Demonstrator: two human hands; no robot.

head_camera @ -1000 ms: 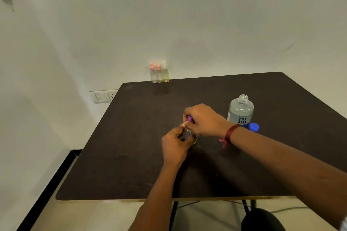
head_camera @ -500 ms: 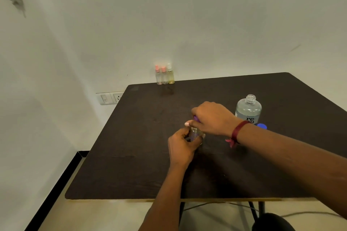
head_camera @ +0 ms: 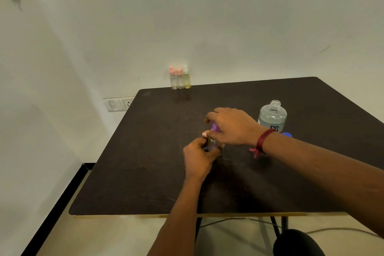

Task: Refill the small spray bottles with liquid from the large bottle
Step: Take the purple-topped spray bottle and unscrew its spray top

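The dark table [head_camera: 145, 172] has much bare surface left of the large bottle [head_camera: 272, 116], which stands uncapped. Just left of that bottle, the right hand [head_camera: 232, 127] pinches the purple top of a small spray bottle [head_camera: 212, 144] and the left hand [head_camera: 199, 158] grips its body. Three spray bottles [head_camera: 180, 79] stand farther left, at the back edge.

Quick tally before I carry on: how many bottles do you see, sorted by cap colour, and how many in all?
Pink-capped spray bottles: 2
White-capped spray bottle: 1
Purple-capped spray bottle: 1
Large bottle, no cap on: 1
Total: 5 bottles
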